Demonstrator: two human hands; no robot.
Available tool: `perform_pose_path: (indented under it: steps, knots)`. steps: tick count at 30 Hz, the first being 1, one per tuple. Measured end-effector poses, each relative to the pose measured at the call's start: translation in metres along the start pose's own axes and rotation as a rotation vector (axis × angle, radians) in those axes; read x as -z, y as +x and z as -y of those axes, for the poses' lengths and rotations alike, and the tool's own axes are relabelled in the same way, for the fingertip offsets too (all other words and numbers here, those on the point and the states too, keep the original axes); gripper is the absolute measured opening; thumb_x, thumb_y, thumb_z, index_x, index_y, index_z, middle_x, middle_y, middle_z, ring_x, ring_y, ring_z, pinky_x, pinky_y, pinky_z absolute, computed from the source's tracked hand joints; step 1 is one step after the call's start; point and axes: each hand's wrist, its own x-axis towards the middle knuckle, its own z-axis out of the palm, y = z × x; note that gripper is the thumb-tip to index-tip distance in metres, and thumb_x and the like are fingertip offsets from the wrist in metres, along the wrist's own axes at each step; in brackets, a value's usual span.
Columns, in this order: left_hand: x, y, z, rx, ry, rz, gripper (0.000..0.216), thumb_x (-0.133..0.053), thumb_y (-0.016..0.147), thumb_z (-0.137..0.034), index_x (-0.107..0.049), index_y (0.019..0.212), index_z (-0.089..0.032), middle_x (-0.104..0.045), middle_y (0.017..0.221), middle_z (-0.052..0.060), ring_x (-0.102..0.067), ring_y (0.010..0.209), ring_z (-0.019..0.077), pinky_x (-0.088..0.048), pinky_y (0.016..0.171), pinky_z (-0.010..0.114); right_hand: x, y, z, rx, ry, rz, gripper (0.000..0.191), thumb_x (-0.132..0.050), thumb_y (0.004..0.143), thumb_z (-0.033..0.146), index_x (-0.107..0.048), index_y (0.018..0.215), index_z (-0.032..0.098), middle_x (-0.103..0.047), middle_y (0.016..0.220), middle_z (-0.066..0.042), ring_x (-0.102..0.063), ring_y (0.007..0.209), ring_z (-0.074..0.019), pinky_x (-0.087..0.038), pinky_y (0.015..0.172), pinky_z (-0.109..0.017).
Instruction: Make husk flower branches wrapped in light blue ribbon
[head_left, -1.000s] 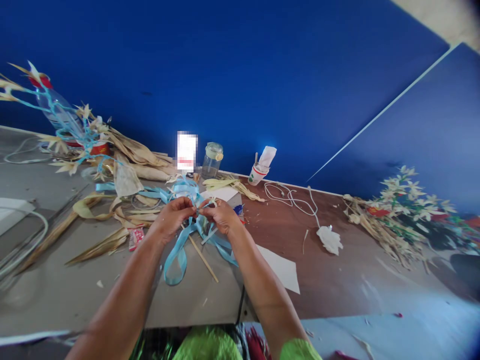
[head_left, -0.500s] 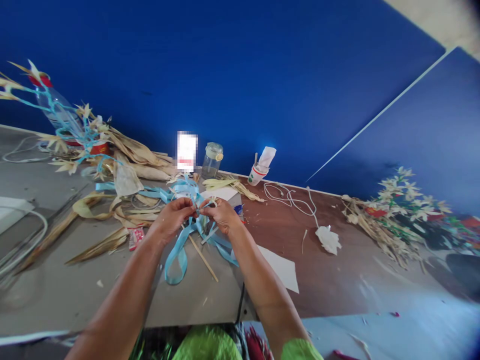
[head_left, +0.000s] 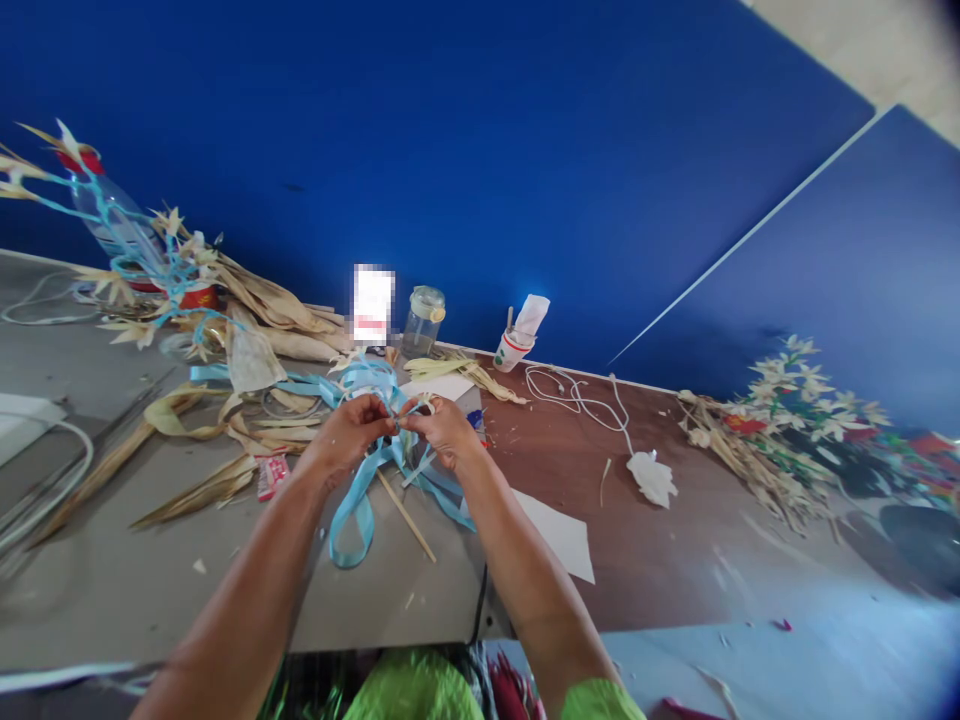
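The left hand point(head_left: 358, 428) and the right hand point(head_left: 442, 430) are almost meeting, and both are pinching a thin blue strip point(head_left: 389, 409) with thumb and finger. They are using just the tips, likely because the strip is so small. (The fingers are hiding most of it, so I cannot tell its full shape.) The strip is sitting between the hands, over the table point(head_left: 405, 615). Below them, a blue ribbon point(head_left: 363, 512) is making a loop and a stick point(head_left: 406, 516) is poking out. Dry corn leaves point(head_left: 199, 492) are lying to the left, maybe to be easy to reach, with a pink packet point(head_left: 272, 477) beside them. Farther back, a jar point(head_left: 424, 320) and a cup point(head_left: 514, 350) are standing near the blue wall point(head_left: 480, 150), perhaps to be out of the way. White flowers point(head_left: 817, 390) are resting far right.
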Motion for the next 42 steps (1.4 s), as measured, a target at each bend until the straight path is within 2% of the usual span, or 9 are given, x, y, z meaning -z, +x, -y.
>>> perform_pose_path:
  steps: [8,18,25,29,37,42]
  knots:
    - [-0.005,-0.002,-0.001,0.005,-0.005,-0.001,0.031,-0.077,0.048,-0.029,-0.051,0.059,-0.017,-0.054,0.051,-0.005,-0.048,0.050,0.0100,-0.032,0.051,0.023,-0.004,-0.004,0.002,0.023,0.043,0.006,0.027,-0.074,0.047,0.033,-0.056,0.060,0.018,-0.047,0.048,0.008,-0.036,0.046,-0.0072,-0.027,0.047,-0.022]
    - [-0.005,0.001,0.001,-0.076,-0.127,-0.138,0.029,-0.074,0.048,-0.028,-0.050,0.062,-0.018,-0.052,0.054,-0.005,-0.049,0.054,0.0107,-0.036,0.056,0.024,-0.004,-0.009,0.001,-0.034,0.114,0.013,0.028,-0.072,0.051,0.032,-0.056,0.068,0.016,-0.044,0.047,0.009,-0.033,0.041,-0.0045,-0.023,0.042,-0.021]
    - [-0.006,-0.001,-0.001,-0.092,-0.136,-0.131,0.026,-0.073,0.050,-0.025,-0.052,0.062,-0.017,-0.053,0.054,-0.005,-0.048,0.052,0.0092,-0.036,0.055,0.023,-0.006,-0.009,-0.001,-0.081,0.111,-0.055,0.022,-0.064,0.058,0.035,-0.053,0.057,0.016,-0.041,0.045,0.008,-0.032,0.041,-0.0046,-0.022,0.041,-0.021]
    - [-0.006,-0.001,-0.001,-0.100,-0.115,-0.122,0.025,-0.073,0.051,-0.024,-0.052,0.062,-0.017,-0.052,0.054,-0.006,-0.048,0.052,0.0088,-0.035,0.054,0.023,-0.006,-0.009,-0.001,-0.020,0.045,-0.060,0.013,-0.065,0.055,0.027,-0.059,0.059,0.016,-0.043,0.046,0.008,-0.036,0.045,-0.0055,-0.028,0.045,-0.020]
    - [-0.007,-0.002,-0.002,-0.101,-0.089,-0.138,0.025,-0.073,0.050,-0.024,-0.053,0.062,-0.017,-0.052,0.053,-0.006,-0.049,0.051,0.0098,-0.037,0.055,0.024,-0.019,-0.009,-0.005,0.142,0.079,-0.192,0.014,-0.067,0.054,0.028,-0.058,0.053,0.017,-0.055,0.052,0.005,-0.046,0.054,-0.0092,-0.037,0.058,-0.023]
    - [-0.007,-0.006,-0.008,-0.094,-0.118,-0.119,0.021,-0.071,0.052,-0.024,-0.057,0.065,-0.016,-0.058,0.054,-0.003,-0.054,0.055,0.0120,-0.040,0.060,0.026,-0.018,-0.009,-0.006,0.124,0.065,-0.211,0.010,-0.061,0.055,0.025,-0.056,0.052,0.017,-0.052,0.048,0.006,-0.044,0.051,-0.0093,-0.035,0.055,-0.023]
